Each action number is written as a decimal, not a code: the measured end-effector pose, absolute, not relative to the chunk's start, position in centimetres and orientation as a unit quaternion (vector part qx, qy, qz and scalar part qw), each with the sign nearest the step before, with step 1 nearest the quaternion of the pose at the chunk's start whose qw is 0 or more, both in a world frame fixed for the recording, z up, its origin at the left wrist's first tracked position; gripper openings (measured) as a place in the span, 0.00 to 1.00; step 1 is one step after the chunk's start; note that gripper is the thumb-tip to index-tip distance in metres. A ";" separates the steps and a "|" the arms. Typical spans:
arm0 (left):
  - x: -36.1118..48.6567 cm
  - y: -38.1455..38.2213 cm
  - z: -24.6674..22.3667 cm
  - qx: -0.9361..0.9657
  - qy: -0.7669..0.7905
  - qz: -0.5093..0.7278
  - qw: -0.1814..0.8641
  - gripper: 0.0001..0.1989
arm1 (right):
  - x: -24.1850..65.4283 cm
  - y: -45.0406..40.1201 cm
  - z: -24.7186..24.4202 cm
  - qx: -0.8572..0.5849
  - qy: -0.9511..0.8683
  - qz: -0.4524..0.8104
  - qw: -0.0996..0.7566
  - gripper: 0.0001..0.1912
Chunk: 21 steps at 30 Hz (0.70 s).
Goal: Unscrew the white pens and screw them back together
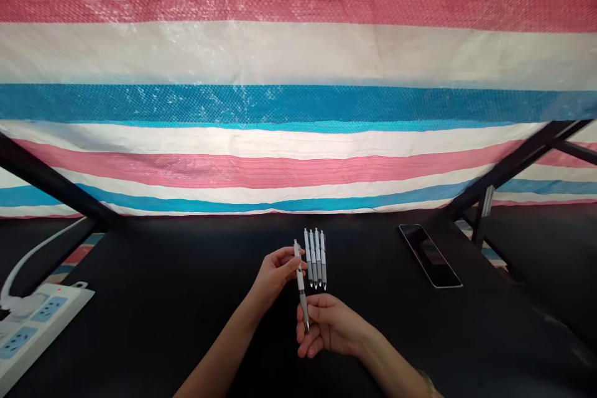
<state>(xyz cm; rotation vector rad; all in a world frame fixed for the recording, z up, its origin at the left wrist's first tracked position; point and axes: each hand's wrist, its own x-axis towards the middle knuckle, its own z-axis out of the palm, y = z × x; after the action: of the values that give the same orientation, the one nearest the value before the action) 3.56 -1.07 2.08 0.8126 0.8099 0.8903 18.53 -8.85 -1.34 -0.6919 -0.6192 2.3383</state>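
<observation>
A white pen with a grey grip is held between my two hands, tilted slightly, its metal tip toward me. My left hand pinches its upper white part between thumb and fingers. Around the grey grip near the tip, my right hand closes with thumb and fingers. Just beyond my hands, several matching white pens lie side by side in a row on the black table, tips toward me.
A smartphone with a dark screen lies at the right. At the left edge sits a white power strip with a plug and white cable. Black metal bars flank the table, and a striped tarp hangs behind it.
</observation>
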 end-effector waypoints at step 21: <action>1.3 1.3 1.3 0.258 0.403 0.544 0.689 0.16 | 17.7 -9.4 -1.4 -0.287 -0.277 0.877 0.266 0.17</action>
<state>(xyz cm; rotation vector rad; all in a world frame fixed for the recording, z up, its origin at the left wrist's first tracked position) 1.31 1.30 1.26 0.5777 0.9027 1.2174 17.66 -9.36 -1.36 -0.7748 -0.7490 2.3686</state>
